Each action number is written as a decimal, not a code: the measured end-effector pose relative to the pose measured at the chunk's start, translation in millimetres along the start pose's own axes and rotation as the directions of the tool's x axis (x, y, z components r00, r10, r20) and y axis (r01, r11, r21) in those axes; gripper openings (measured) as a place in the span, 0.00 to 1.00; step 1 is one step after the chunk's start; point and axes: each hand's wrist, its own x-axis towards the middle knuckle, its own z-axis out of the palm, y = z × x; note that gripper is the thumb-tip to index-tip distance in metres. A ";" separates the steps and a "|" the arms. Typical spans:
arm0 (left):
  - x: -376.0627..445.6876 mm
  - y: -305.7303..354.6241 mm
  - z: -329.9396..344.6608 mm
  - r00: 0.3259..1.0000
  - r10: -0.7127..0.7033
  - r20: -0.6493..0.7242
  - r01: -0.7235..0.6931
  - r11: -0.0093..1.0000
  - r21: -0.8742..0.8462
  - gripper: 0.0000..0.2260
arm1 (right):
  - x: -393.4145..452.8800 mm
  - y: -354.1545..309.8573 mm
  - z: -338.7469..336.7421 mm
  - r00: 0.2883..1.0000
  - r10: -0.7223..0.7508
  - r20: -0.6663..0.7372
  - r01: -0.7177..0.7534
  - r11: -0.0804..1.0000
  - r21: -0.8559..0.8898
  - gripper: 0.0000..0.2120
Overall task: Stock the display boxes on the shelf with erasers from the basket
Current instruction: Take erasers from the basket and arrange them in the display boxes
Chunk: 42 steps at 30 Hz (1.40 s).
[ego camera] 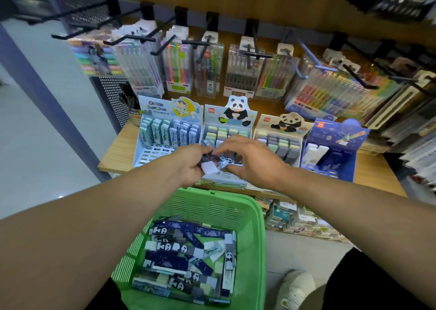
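- Head view: left hand (188, 162) is gripping white block erasers in dark sleeves (210, 166); right hand (250, 161) is pinching one, likely sorting above the panda-topped card display box (230, 121).
- Green plastic basket (256, 239) is sitting below, holding stock within reach.

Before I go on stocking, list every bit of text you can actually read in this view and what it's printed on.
"CRAYON SHINCHAN": header card of the light blue cartoon display box, leftmost on the shelf; the second word is blurred, so partly a guess.
Small red logo tags on the two panda display boxes and the dark blue space display box: too blurred to read.
Pen pack labels on the hooks and eraser sleeves in the green plastic basket: unreadable.
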 end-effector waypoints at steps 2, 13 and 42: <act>1.5 4.2 -7.8 1.000 -0.011 0.021 0.011 1.000 -0.001 0.06 | 1.5 -6.5 2.7 0.998 -0.043 -0.041 0.044 0.999 0.012 0.14; -1.9 7.6 -45.4 0.998 -0.029 -0.064 0.029 1.000 -0.003 0.11 | 39.3 -27.6 13.8 0.951 0.159 -0.265 -0.115 0.978 0.175 0.15; 65.8 19.9 -102.9 0.928 0.034 -0.371 0.038 0.982 0.186 0.18 | 143.6 -29.7 77.6 0.954 0.255 -0.155 -0.222 0.953 0.204 0.04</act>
